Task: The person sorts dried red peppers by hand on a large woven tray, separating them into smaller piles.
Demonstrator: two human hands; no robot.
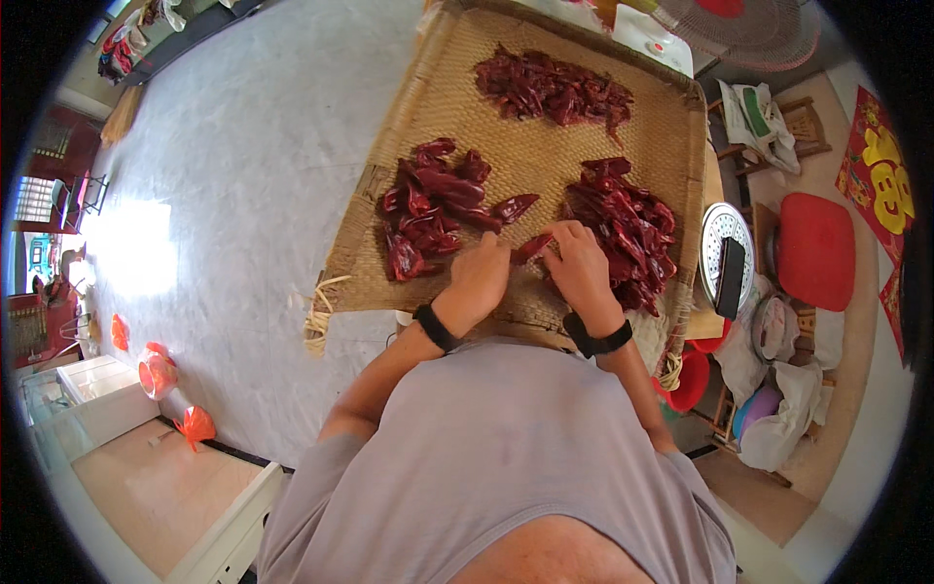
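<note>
Three piles of dark red, glossy dried chili peppers lie on a woven bamboo tray point(428, 107). One pile point(428, 200) is at the left, one pile point(623, 229) at the right and a flatter pile point(555, 86) at the far side. Near the tray's front edge, my right hand point(582, 268) pinches a single dried chili pepper point(531, 249). The pepper's other end reaches toward my left hand point(477, 277), which is closed beside the left pile. My left fingertips are mostly hidden, so what they hold cannot be made out. Each wrist wears a black band.
Right of the tray stand a round metal scale plate point(718, 234) with a black phone-like object point(730, 279) on it, and a red stool point(817, 251). A red bucket point(689, 382) is by the tray's near right corner. A fan point(744, 29) stands at the back. Orange bags point(197, 425) lie on the left floor.
</note>
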